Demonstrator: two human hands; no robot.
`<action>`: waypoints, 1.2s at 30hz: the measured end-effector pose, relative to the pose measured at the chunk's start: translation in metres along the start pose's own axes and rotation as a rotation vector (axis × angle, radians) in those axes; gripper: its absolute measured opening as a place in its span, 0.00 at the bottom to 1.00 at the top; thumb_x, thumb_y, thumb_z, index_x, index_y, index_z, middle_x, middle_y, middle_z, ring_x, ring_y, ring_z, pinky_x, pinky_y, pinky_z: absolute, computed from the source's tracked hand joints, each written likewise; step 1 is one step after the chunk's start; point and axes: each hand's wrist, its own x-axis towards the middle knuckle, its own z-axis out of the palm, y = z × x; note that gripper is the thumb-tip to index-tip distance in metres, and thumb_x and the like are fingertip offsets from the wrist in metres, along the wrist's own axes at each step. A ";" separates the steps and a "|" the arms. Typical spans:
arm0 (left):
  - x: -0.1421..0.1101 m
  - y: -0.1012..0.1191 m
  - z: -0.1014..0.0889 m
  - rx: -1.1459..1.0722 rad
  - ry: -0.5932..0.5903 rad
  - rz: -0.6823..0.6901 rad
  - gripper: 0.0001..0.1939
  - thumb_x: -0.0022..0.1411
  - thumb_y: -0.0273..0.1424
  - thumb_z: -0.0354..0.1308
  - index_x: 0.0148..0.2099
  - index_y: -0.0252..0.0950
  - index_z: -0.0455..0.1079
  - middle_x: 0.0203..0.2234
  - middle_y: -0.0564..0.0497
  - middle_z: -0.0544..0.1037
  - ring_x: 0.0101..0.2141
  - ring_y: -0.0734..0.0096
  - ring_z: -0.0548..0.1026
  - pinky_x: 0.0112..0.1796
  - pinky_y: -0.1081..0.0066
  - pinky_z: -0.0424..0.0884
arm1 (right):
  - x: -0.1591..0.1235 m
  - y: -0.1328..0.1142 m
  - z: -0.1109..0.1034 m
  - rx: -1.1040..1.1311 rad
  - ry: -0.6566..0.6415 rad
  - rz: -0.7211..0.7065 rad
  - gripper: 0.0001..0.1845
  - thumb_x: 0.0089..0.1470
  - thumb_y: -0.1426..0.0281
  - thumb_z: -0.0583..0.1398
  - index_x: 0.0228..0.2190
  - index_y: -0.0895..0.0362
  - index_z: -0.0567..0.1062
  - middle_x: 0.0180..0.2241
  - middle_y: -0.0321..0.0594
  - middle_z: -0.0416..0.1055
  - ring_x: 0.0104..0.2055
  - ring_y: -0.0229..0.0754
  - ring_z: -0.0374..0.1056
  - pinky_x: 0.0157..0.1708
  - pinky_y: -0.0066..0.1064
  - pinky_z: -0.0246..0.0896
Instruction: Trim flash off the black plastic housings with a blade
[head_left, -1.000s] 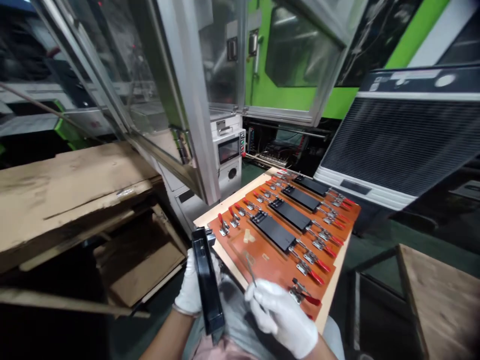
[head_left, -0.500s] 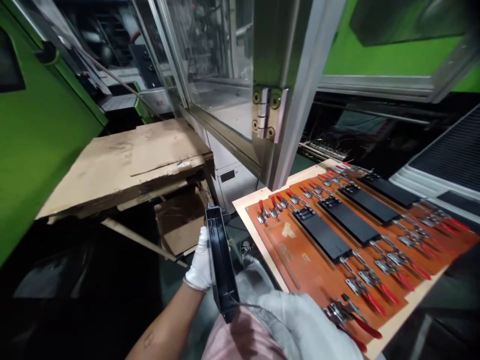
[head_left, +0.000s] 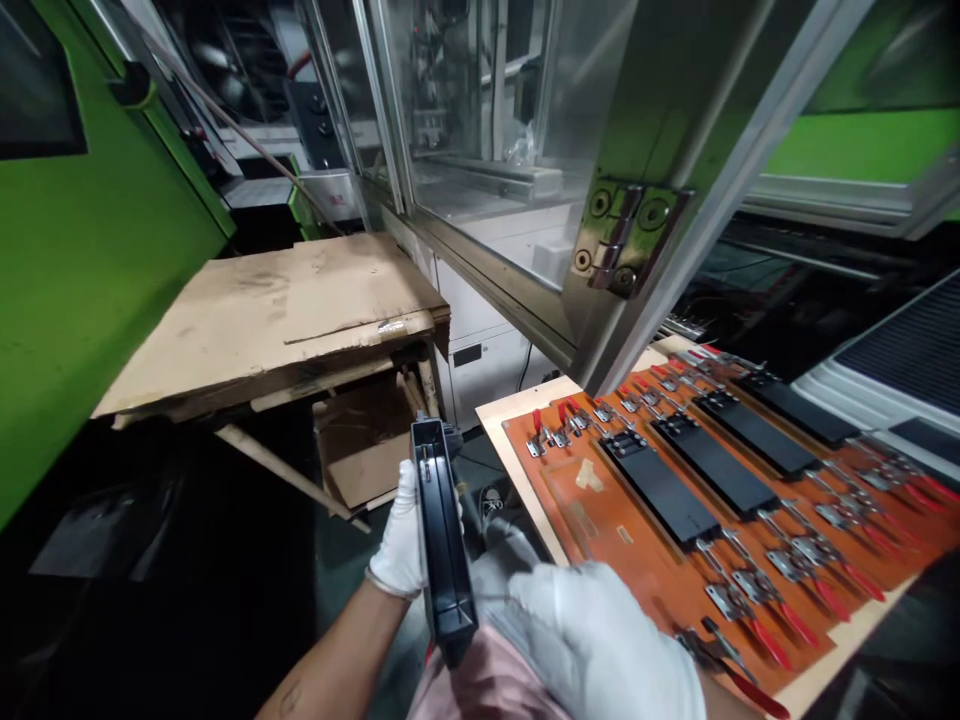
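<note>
My left hand point(head_left: 403, 540), in a white glove, is wrapped round a long black plastic part point(head_left: 442, 545) held upright on edge over my lap. My right hand point(head_left: 600, 640), also gloved, is curled just right of the part's lower end. It appears to pinch a thin metal tool point(head_left: 491, 598) that points at the part. To the right lies an orange-brown fixture board point(head_left: 600, 530) with three similar black parts point(head_left: 664, 490) clamped down by several red-handled toggle clamps point(head_left: 780, 620).
A worn cardboard box point(head_left: 277, 310) with hanging flaps stands to the left, beside a green machine panel point(head_left: 75, 300). A metal-framed clear door with a hinge point(head_left: 622, 240) hangs over the board's far end. A ribbed black cover point(head_left: 907, 350) lies at the right.
The view has swung left and down. My right hand came off the fixture board and moved in to the lower end of the black part, which my left hand kept holding.
</note>
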 end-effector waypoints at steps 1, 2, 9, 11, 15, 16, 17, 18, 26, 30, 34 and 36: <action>-0.001 0.000 -0.001 -0.003 -0.005 -0.009 0.24 0.47 0.52 0.67 0.32 0.34 0.72 0.19 0.54 0.74 0.18 0.72 0.73 0.21 0.74 0.69 | 0.001 0.000 0.000 0.002 -0.011 0.019 0.14 0.61 0.67 0.51 0.30 0.51 0.74 0.23 0.36 0.72 0.23 0.37 0.64 0.25 0.28 0.50; -0.002 -0.002 -0.001 -0.021 -0.007 -0.032 0.23 0.48 0.51 0.67 0.32 0.34 0.72 0.19 0.54 0.74 0.19 0.72 0.73 0.21 0.74 0.69 | 0.003 0.002 -0.001 0.005 -0.017 0.020 0.14 0.61 0.66 0.50 0.30 0.51 0.74 0.23 0.36 0.72 0.23 0.37 0.64 0.25 0.28 0.50; -0.002 -0.018 0.002 -0.067 -0.013 -0.142 0.22 0.53 0.51 0.63 0.29 0.34 0.71 0.18 0.55 0.73 0.18 0.74 0.71 0.21 0.76 0.66 | 0.012 0.008 -0.013 -0.102 -0.022 0.025 0.16 0.61 0.67 0.48 0.29 0.53 0.73 0.23 0.37 0.71 0.23 0.37 0.62 0.26 0.30 0.44; -0.001 -0.022 0.002 -0.040 0.002 -0.145 0.23 0.52 0.52 0.63 0.29 0.35 0.71 0.17 0.55 0.73 0.18 0.73 0.71 0.21 0.75 0.65 | 0.010 0.008 -0.015 -0.084 -0.057 -0.003 0.16 0.61 0.67 0.48 0.27 0.53 0.73 0.22 0.36 0.71 0.22 0.36 0.62 0.25 0.30 0.44; -0.004 -0.033 0.006 -0.005 0.037 -0.289 0.22 0.56 0.51 0.61 0.32 0.35 0.73 0.19 0.53 0.76 0.19 0.73 0.73 0.23 0.75 0.65 | 0.015 0.021 -0.025 -0.137 0.052 0.056 0.16 0.60 0.68 0.48 0.31 0.54 0.74 0.23 0.37 0.71 0.23 0.37 0.63 0.26 0.30 0.45; -0.005 -0.037 0.007 0.005 0.030 -0.324 0.21 0.57 0.50 0.60 0.33 0.35 0.73 0.19 0.53 0.76 0.20 0.73 0.73 0.23 0.76 0.65 | 0.016 0.025 -0.029 -0.148 0.086 0.096 0.15 0.59 0.69 0.48 0.31 0.55 0.74 0.23 0.38 0.72 0.23 0.38 0.64 0.26 0.30 0.45; -0.005 -0.040 0.008 0.011 0.016 -0.345 0.21 0.57 0.50 0.60 0.33 0.35 0.74 0.19 0.53 0.76 0.20 0.73 0.73 0.23 0.76 0.65 | 0.017 0.028 -0.032 -0.153 0.106 0.129 0.15 0.59 0.70 0.48 0.31 0.55 0.74 0.23 0.38 0.72 0.24 0.38 0.65 0.26 0.30 0.45; -0.005 -0.043 0.008 0.013 0.000 -0.351 0.21 0.58 0.50 0.60 0.34 0.35 0.74 0.19 0.53 0.76 0.20 0.73 0.73 0.23 0.76 0.65 | 0.017 0.030 -0.034 -0.155 0.111 0.147 0.15 0.58 0.71 0.49 0.30 0.55 0.74 0.23 0.38 0.72 0.24 0.38 0.65 0.26 0.30 0.45; -0.003 -0.049 -0.003 0.066 0.031 -0.405 0.21 0.56 0.50 0.61 0.32 0.35 0.74 0.17 0.52 0.74 0.17 0.70 0.71 0.21 0.73 0.63 | 0.019 0.048 -0.047 -0.299 0.074 0.171 0.16 0.59 0.73 0.49 0.30 0.57 0.75 0.26 0.42 0.75 0.27 0.41 0.69 0.29 0.30 0.49; -0.003 -0.044 -0.001 0.064 0.000 -0.412 0.22 0.51 0.50 0.65 0.30 0.34 0.73 0.17 0.54 0.73 0.17 0.75 0.69 0.19 0.76 0.60 | 0.024 0.065 -0.053 -0.247 0.133 0.192 0.16 0.60 0.73 0.49 0.36 0.57 0.77 0.30 0.43 0.76 0.33 0.42 0.71 0.33 0.29 0.55; 0.005 -0.038 0.005 0.057 -0.014 -0.344 0.23 0.50 0.50 0.66 0.28 0.33 0.72 0.17 0.54 0.73 0.16 0.77 0.69 0.18 0.77 0.61 | 0.009 0.052 -0.046 -0.138 0.157 0.170 0.18 0.61 0.70 0.47 0.35 0.57 0.76 0.27 0.42 0.75 0.30 0.42 0.70 0.31 0.29 0.55; 0.008 -0.035 0.006 0.054 0.008 -0.342 0.24 0.53 0.52 0.63 0.28 0.33 0.72 0.16 0.54 0.72 0.16 0.76 0.69 0.18 0.77 0.62 | -0.003 0.036 -0.037 -0.091 0.070 0.120 0.17 0.61 0.68 0.48 0.29 0.55 0.75 0.25 0.40 0.73 0.26 0.40 0.68 0.29 0.29 0.54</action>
